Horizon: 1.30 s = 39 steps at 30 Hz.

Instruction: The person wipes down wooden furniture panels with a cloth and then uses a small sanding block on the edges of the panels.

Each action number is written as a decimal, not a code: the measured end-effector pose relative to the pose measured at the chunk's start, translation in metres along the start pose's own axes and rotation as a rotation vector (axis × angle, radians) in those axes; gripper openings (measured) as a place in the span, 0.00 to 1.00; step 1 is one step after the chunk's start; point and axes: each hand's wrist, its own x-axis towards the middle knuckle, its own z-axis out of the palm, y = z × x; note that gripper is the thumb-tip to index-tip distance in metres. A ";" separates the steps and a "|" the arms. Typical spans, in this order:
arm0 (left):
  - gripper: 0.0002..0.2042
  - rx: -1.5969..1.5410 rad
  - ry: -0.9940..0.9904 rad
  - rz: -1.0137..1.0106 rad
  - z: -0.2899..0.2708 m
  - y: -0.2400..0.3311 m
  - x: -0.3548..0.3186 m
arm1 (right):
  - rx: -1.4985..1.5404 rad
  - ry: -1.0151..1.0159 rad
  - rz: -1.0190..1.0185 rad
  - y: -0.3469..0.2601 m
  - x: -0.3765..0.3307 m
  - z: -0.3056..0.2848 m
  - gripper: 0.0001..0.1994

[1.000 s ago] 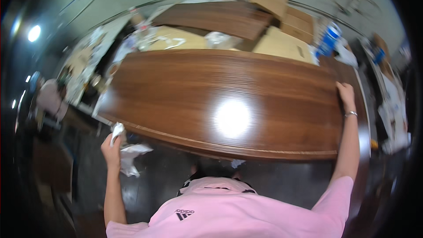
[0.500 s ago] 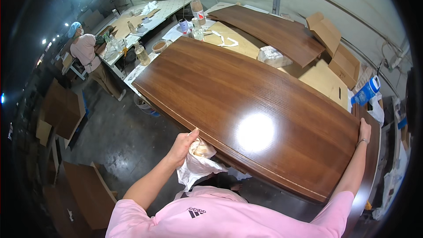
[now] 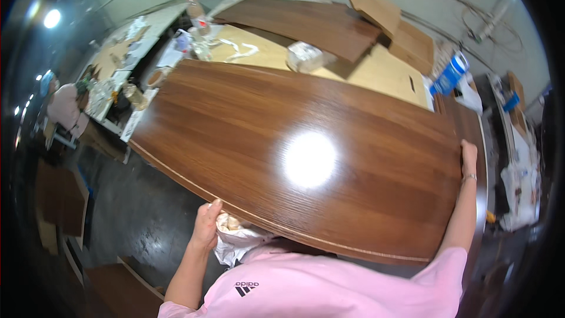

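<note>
Left hand (image 3: 206, 224) is closed on the front edge of the brown panel (image 3: 235, 129), thumb on top, fingers hidden; white cloth (image 3: 231, 246) is bunched under it. Left forearm is angled up and inward. Right arm is stretched forward, right hand (image 3: 469, 156) set against the panel's right end; finger closure can't be told. Panel is spread in front of the torso, face up. Status, as judged: both edges are reached, panel not released; remaining work can't be read. Beyond: blue container (image 3: 449, 75), second brown panel (image 3: 294, 20), open carton (image 3: 412, 44).
</note>
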 end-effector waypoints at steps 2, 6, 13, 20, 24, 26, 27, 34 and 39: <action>0.19 -0.016 -0.011 0.009 0.011 0.007 -0.003 | 0.166 0.016 0.039 -0.004 -0.018 -0.003 0.19; 0.19 -0.065 -0.037 0.046 0.000 0.003 0.007 | 0.328 -0.037 0.139 0.013 -0.031 -0.013 0.21; 0.21 0.062 -0.054 0.049 0.000 0.004 0.009 | 0.133 -0.098 0.048 0.034 -0.098 -0.042 0.20; 0.21 0.082 -0.092 0.055 -0.012 -0.001 0.007 | 0.324 -0.116 0.173 0.053 -0.166 -0.070 0.17; 0.20 0.078 -0.092 0.060 -0.013 -0.002 0.005 | 0.392 -0.137 0.219 0.050 -0.180 -0.075 0.16; 0.20 0.048 -0.100 0.039 -0.008 0.002 0.005 | 0.360 -0.125 0.199 0.054 -0.179 -0.072 0.16; 0.20 0.024 -0.104 0.013 -0.005 0.003 0.007 | 0.379 -0.105 0.190 0.052 -0.179 -0.069 0.16; 0.15 -0.118 -0.122 0.016 0.012 0.009 0.003 | 0.186 -0.034 0.080 0.067 -0.157 -0.063 0.19; 0.17 -0.084 -0.173 0.010 0.019 0.008 0.002 | -0.252 0.139 0.054 0.064 -0.144 -0.056 0.19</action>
